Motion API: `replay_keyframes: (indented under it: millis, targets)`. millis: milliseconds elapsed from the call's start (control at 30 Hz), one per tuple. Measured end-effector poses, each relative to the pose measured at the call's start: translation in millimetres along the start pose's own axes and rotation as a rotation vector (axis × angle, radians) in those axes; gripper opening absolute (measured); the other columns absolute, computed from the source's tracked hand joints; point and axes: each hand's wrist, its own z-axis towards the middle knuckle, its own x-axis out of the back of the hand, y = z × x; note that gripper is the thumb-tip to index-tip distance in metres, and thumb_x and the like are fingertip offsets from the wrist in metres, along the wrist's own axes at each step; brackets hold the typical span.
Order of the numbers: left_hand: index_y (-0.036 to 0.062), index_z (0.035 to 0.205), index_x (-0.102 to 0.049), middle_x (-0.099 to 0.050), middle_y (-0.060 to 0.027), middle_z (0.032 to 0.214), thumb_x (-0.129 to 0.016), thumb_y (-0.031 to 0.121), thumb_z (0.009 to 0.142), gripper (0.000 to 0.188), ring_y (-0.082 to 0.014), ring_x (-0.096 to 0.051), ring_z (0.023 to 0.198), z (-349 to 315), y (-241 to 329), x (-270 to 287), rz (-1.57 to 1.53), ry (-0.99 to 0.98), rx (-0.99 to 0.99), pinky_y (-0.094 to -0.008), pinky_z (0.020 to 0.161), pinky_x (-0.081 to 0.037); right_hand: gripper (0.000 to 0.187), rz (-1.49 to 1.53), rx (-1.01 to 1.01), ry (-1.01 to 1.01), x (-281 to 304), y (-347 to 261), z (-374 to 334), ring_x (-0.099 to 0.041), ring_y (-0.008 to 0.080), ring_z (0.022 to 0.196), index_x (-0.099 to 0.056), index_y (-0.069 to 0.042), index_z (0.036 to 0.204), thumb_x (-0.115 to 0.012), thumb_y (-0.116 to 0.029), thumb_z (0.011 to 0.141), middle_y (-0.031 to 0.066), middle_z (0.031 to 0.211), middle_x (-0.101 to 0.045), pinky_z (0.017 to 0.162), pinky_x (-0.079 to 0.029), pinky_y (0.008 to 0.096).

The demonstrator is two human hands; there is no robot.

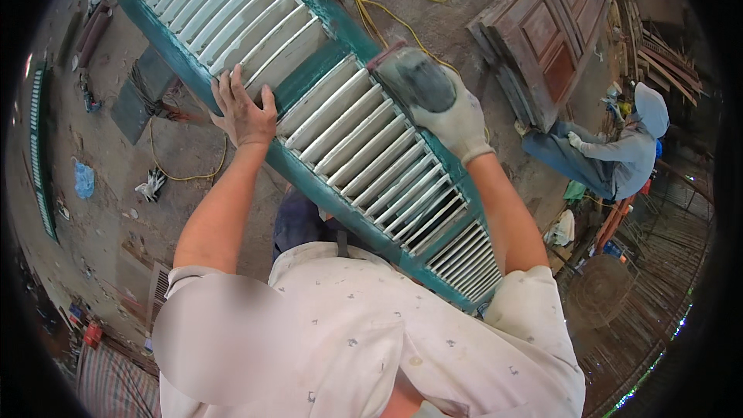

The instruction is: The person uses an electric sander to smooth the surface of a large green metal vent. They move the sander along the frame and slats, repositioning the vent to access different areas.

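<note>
A long louvred shutter with a green-painted frame and pale slats (313, 73) runs diagonally across the middle of the frame, from the upper left to the lower centre right, in front of the wearer's pale, small-patterned shirt (348, 325). The bare left hand (246, 108), left of centre, lies open on the shutter's near edge, its fingers spread over the frame and the ends of the slats, thumb apart; it grips no tool. The right hand, in a white work glove (458, 122), is just right of centre, closed around a dark, rounded handheld sander (418, 79), whose reddish front end is at the shutter's far rail; whether it touches the wood cannot be told.

Thin yellow cord (402, 11) loops over the brown floor at the upper centre. Reddish-brown panelled wooden doors (553, 27) lean together at the upper right, near a person in a blue-grey hooded top (627, 151). A second green louvred shutter (39, 155) lies at the far left, beyond a crumpled blue plastic bag (83, 179).
</note>
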Motion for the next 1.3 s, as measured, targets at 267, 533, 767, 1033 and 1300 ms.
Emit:
replay_keyframes:
  millis: [267,533,767,1033,1300]
  targets:
    - [0.0248,0.165,-0.043,-0.041,-0.0149,0.169,-0.071,0.050,0.101,0.074,-0.0396,-0.027,0.164,14,9,7,0.154,-0.076,-0.052,-0.0660,0.127,-0.031,0.094,0.121,0.133,-0.031,7,-74,80,-0.071,0.0357,0.130,-0.063,-0.012,0.152,-0.085,-0.060,0.074,0.0206,0.138,-0.074,0.111,-0.054,0.0479]
    - [0.0091,0.158,-0.051,-0.057,-0.0213,0.154,-0.070,0.036,0.107,0.061,-0.0420,-0.055,0.141,16,-41,-50,0.100,0.208,-0.387,-0.0558,0.118,-0.047,0.075,0.119,0.229,0.100,-28,-8,65,-0.068,0.0364,0.131,-0.070,-0.019,0.140,-0.088,-0.048,0.074,0.0157,0.136,-0.074,0.113,-0.051,0.0538]
    - [0.0001,0.173,-0.026,-0.039,-0.0342,0.168,-0.049,0.065,0.109,0.095,-0.0550,-0.045,0.150,0,-17,-31,0.178,-0.382,-0.022,-0.0812,0.115,-0.034,0.078,0.145,0.047,0.048,16,76,-63,-0.078,0.0313,0.111,-0.072,-0.020,0.134,-0.094,-0.044,0.063,0.0103,0.119,-0.081,0.096,-0.059,0.0463]
    - [-0.0057,0.173,-0.018,-0.033,-0.0424,0.167,-0.057,0.058,0.108,0.099,-0.0608,-0.046,0.146,-4,-32,-44,0.159,-0.249,-0.156,-0.0770,0.114,-0.040,0.083,0.160,0.013,0.006,18,88,-86,-0.075,0.0314,0.117,-0.069,-0.021,0.143,-0.093,-0.041,0.066,0.0072,0.126,-0.079,0.098,-0.058,0.0462]
    - [0.0132,0.160,-0.049,-0.050,-0.0178,0.163,-0.074,0.044,0.103,0.070,-0.0413,-0.047,0.148,37,-67,-79,-0.275,0.155,-0.379,-0.0560,0.125,-0.039,0.080,0.118,0.165,0.009,3,8,7,-0.072,0.0328,0.127,-0.078,-0.022,0.137,-0.093,-0.053,0.065,0.0103,0.133,-0.079,0.108,-0.056,0.0480]
